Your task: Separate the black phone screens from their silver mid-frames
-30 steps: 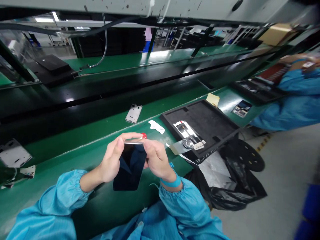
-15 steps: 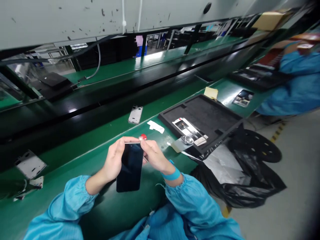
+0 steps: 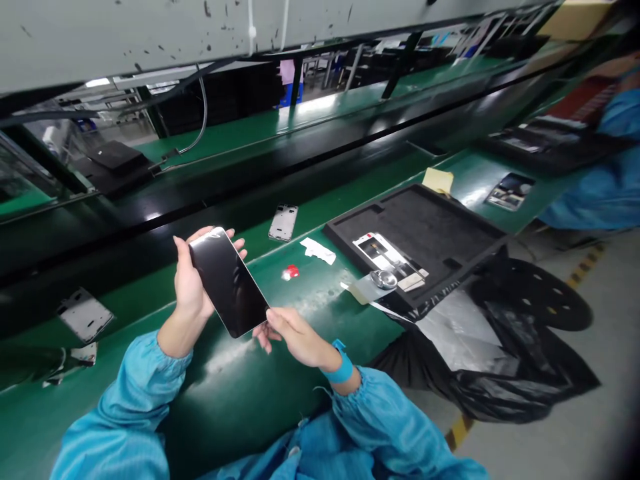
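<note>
A black phone (image 3: pixel 227 280) with a glossy dark screen is tilted between both hands above the green bench (image 3: pixel 260 373). My left hand (image 3: pixel 189 283) wraps round its upper end from behind, fingertips showing past the top edge. At the lower right corner my right hand (image 3: pixel 290 332) pinches the phone's edge. A small red piece (image 3: pixel 291 271) lies on the bench just beyond the phone.
A black foam tray (image 3: pixel 425 230) with a phone part and a round metal piece sits to the right. Bare metal phone frames (image 3: pixel 283 222) lie on the black conveyor (image 3: pixel 150 233). A black bag (image 3: pixel 480 360) hangs below the bench. Another person's blue sleeve (image 3: pixel 600 193) is at far right.
The phone has swung from upright in front of me to tilted up and left. My right hand dropped to its lower corner, and the red piece now lies on the bench.
</note>
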`<act>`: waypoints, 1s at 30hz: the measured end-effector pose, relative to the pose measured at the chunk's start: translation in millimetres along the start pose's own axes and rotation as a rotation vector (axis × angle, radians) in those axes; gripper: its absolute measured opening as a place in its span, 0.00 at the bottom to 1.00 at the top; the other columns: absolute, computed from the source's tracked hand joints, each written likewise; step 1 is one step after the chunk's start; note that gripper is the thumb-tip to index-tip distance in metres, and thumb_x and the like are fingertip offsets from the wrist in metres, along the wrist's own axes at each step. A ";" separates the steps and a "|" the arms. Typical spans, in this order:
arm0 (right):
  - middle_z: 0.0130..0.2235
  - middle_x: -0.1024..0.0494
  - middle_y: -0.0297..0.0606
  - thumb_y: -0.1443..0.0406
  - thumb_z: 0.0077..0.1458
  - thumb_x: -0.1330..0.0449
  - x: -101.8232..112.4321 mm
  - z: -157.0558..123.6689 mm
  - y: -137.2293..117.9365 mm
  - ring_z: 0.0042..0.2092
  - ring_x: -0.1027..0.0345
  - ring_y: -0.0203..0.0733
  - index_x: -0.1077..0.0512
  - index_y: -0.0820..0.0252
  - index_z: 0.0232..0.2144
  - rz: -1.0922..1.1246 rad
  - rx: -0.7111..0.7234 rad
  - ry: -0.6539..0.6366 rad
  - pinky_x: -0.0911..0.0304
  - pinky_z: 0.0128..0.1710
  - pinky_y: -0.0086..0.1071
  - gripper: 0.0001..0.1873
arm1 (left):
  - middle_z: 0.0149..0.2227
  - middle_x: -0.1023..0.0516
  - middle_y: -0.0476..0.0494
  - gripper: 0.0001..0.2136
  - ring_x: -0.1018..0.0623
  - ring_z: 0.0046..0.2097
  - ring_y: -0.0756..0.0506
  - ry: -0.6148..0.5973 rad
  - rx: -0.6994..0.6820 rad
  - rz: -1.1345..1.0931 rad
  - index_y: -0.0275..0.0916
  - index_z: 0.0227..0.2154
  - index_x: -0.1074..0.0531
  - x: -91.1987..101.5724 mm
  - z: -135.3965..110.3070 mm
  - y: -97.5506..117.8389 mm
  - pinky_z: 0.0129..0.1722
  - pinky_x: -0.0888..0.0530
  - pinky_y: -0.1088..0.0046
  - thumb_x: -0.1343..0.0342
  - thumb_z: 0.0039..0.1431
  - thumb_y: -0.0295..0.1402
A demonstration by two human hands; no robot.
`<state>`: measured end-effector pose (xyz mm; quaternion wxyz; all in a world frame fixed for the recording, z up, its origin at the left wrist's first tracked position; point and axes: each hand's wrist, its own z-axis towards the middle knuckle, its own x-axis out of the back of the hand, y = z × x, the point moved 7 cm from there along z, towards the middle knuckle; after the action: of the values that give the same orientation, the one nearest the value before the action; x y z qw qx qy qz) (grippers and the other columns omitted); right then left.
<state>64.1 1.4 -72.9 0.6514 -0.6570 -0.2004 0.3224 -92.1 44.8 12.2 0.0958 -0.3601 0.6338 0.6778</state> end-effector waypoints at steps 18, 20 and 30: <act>0.13 0.36 0.31 0.34 0.64 0.42 -14.7 11.4 -12.0 0.14 0.43 0.31 0.35 0.57 0.14 -0.003 -0.020 0.007 0.45 0.15 0.27 0.40 | 0.42 0.13 0.40 0.23 0.13 0.37 0.45 0.075 -0.143 -0.013 0.43 0.45 0.27 2.9 -12.2 12.4 0.39 0.15 0.67 0.55 0.78 0.56; 0.14 0.33 0.33 0.34 0.64 0.41 -18.5 12.4 -11.1 0.16 0.39 0.32 0.32 0.58 0.15 0.017 -0.042 0.012 0.43 0.16 0.27 0.40 | 0.42 0.13 0.41 0.23 0.14 0.37 0.44 0.082 -0.151 -0.029 0.43 0.45 0.27 2.0 -13.4 15.2 0.38 0.15 0.66 0.57 0.78 0.55; 0.17 0.27 0.34 0.39 0.59 0.32 -52.1 17.8 -3.2 0.18 0.34 0.34 0.29 0.59 0.17 0.131 -0.159 -0.196 0.36 0.18 0.27 0.34 | 0.39 0.14 0.42 0.25 0.15 0.36 0.43 0.085 -0.248 -0.073 0.45 0.42 0.28 1.1 -16.1 20.4 0.35 0.17 0.67 0.62 0.78 0.58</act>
<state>15.4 -21.0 -60.3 0.5521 -0.6834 -0.2449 0.4100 -98.9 25.8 28.7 0.0483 -0.4205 0.5350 0.7312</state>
